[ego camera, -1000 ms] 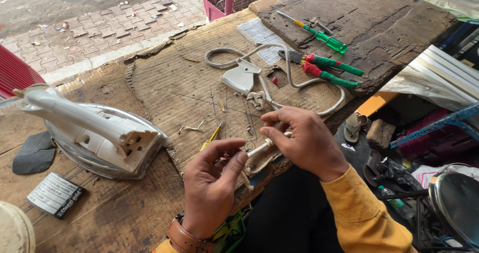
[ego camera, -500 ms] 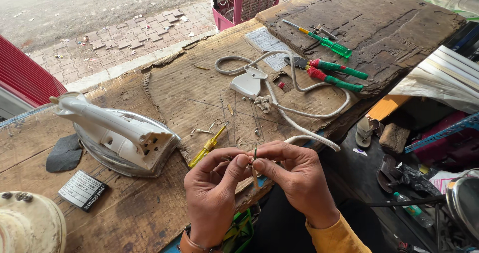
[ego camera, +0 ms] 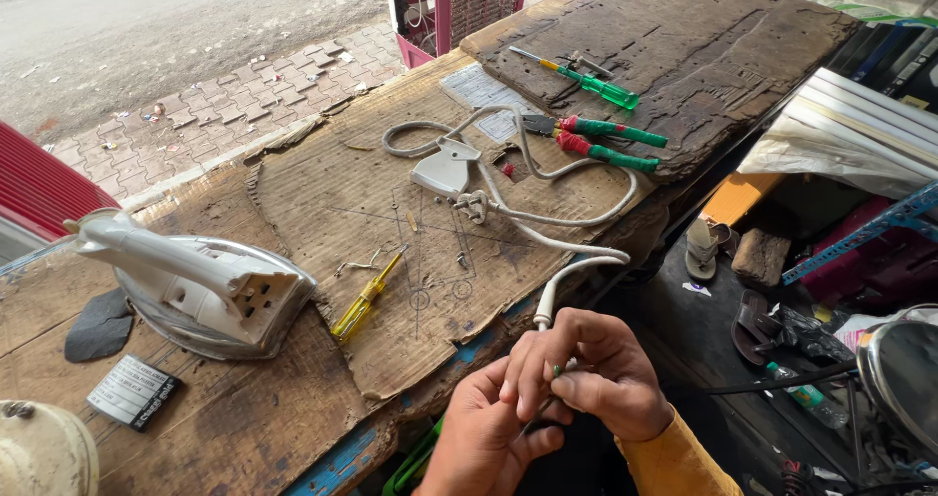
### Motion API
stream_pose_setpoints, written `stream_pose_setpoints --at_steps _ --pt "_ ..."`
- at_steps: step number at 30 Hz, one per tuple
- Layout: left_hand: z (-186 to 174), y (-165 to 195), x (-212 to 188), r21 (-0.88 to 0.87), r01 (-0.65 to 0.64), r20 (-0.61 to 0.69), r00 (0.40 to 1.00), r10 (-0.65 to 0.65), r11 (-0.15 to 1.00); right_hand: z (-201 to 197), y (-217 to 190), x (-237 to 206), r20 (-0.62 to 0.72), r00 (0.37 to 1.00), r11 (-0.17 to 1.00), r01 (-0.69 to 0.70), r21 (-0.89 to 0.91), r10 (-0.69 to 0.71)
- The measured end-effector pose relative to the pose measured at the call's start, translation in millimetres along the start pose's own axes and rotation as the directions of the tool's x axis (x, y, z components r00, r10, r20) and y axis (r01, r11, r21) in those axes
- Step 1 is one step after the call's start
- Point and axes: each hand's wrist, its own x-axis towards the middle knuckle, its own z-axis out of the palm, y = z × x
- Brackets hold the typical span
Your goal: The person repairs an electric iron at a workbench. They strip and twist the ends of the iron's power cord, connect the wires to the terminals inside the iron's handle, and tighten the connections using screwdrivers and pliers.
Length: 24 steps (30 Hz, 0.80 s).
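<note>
My left hand (ego camera: 486, 440) and my right hand (ego camera: 588, 372) meet at the bench's near edge, both pinching the stripped end of a white power cord (ego camera: 559, 287). A green wire tip shows between the fingers of my right hand. The cord runs up across the cardboard to a white plug (ego camera: 445, 169). An opened white electric iron (ego camera: 200, 288) lies on its side to the left. A small yellow screwdriver (ego camera: 363, 302) rests beside it.
Green-and-red handled pliers (ego camera: 598, 141) and a green screwdriver (ego camera: 586, 80) lie on the dark wooden board (ego camera: 703, 42) at the back. A black pad (ego camera: 98, 325) and a label plate (ego camera: 132, 391) sit at left. Sandals and clutter fill the floor at right.
Both hands have dropped down and right, off the bench's edge, with the cord end still between them. The view has shifted, so the iron sits further left.
</note>
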Motion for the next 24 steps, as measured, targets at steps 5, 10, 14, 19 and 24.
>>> stream_pose_setpoints --at_steps 5,10,14,19,24 --pt "6.9 83.2 -17.0 0.992 0.007 -0.053 0.933 0.355 0.128 -24.1 2.1 -9.6 -0.070 0.995 0.996 -0.060 0.071 0.064" --pt "11.3 148.1 27.3 0.897 -0.140 0.346 0.812 0.470 -0.419 -28.0 22.4 -4.0 -0.166 0.981 0.991 -0.080 0.108 0.097" --pt "-5.3 153.8 63.2 0.821 -0.243 0.416 0.874 0.251 -0.516 -23.3 30.2 -4.0 -0.158 0.978 0.976 -0.105 0.190 0.136" --pt "-34.0 148.6 75.1 0.828 -0.324 0.495 0.806 0.325 -0.459 -20.1 29.7 5.8 -0.206 0.961 0.972 -0.147 0.185 0.184" --pt "-35.8 150.9 62.6 0.878 -0.345 0.152 0.859 0.489 0.332 -12.7 22.0 33.1 -0.369 0.928 0.998 -0.055 -0.024 0.043"
